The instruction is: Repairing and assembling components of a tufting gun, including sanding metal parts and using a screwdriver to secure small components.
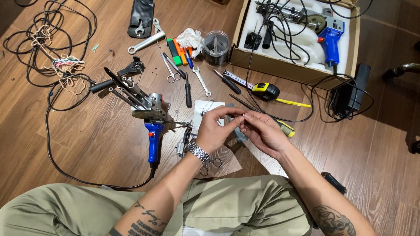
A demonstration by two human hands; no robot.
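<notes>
Tools [188,91] and cables [57,65] across wooden floor [376,148]

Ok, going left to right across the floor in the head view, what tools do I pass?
Tangled black cable → blue-handled power tool → left hand → right hand → yellow tape measure → cardboard box → black power adapter.

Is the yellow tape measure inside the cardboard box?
No, the yellow tape measure lies on the wooden floor just in front of the cardboard box, its tape pulled out.
</notes>
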